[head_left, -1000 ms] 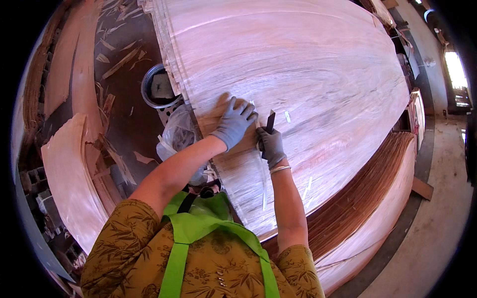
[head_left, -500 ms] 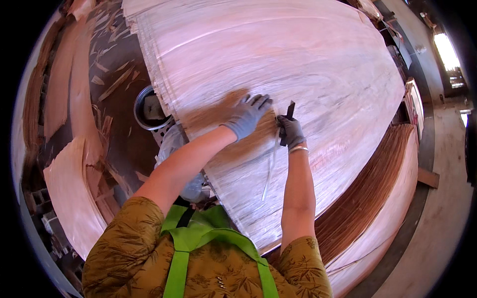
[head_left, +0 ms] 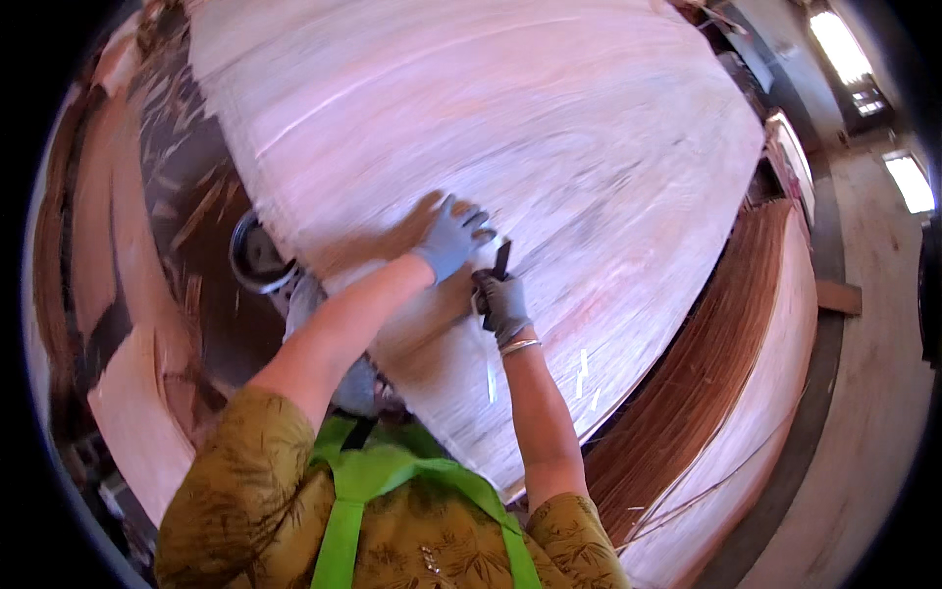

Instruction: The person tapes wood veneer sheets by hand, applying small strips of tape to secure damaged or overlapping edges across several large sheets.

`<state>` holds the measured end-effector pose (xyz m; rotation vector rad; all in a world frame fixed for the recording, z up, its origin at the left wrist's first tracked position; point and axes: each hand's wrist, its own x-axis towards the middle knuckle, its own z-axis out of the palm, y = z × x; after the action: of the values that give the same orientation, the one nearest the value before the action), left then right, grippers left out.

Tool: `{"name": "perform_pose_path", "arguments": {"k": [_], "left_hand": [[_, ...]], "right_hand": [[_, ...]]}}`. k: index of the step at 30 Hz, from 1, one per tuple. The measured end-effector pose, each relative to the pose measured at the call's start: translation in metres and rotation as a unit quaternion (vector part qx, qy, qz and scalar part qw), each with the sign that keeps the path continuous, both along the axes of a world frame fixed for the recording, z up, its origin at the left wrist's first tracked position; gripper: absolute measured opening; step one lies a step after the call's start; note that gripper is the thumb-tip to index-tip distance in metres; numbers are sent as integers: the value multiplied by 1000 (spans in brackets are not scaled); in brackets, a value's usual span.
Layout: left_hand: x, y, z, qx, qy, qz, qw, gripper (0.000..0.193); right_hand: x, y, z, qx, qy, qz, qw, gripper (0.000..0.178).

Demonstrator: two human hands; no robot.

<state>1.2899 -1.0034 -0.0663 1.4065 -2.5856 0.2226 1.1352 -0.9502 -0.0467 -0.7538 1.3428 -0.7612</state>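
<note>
The left hand point(head_left: 451, 236), in a grey glove, lies flat with the fingers spread on a big pale sheet of wood veneer point(head_left: 549, 128); it grips nothing and only presses on the sheet. Just beside it, on the side of the person's body, the right hand point(head_left: 503, 304), also gloved, is closed around a thin dark tool point(head_left: 501, 260). The tool sticks up out of the fist toward the left fingertips, and its end seems to touch the sheet, but the picture is blurred here. The sheet lies under both hands and reaches far away from them. Below the right wrist, a narrow pale strip point(head_left: 490, 368) lies on the sheet. Left of the left forearm, past the sheet's edge, stands a round dark bucket point(head_left: 257, 257).
</note>
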Motion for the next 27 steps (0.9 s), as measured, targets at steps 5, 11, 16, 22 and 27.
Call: {"name": "perform_pose_path", "arguments": {"k": [5, 11, 16, 22, 27], "left_hand": [[4, 7, -1, 87, -23, 19, 996, 49], [57, 4, 77, 244, 187, 56, 950, 67], [189, 127, 102, -45, 401, 205, 892, 52], [260, 494, 6, 52, 276, 595, 753, 55], [164, 725, -64, 139, 230, 821, 504, 50]], "right_hand": [[-25, 35, 74, -32, 73, -6, 997, 17], [-38, 100, 142, -87, 53, -46, 994, 14], [-68, 149, 145, -80, 11, -31, 996, 14], [-32, 178, 173, -117, 15, 104, 988, 13], [1, 206, 182, -129, 56, 243, 960, 19]]}}
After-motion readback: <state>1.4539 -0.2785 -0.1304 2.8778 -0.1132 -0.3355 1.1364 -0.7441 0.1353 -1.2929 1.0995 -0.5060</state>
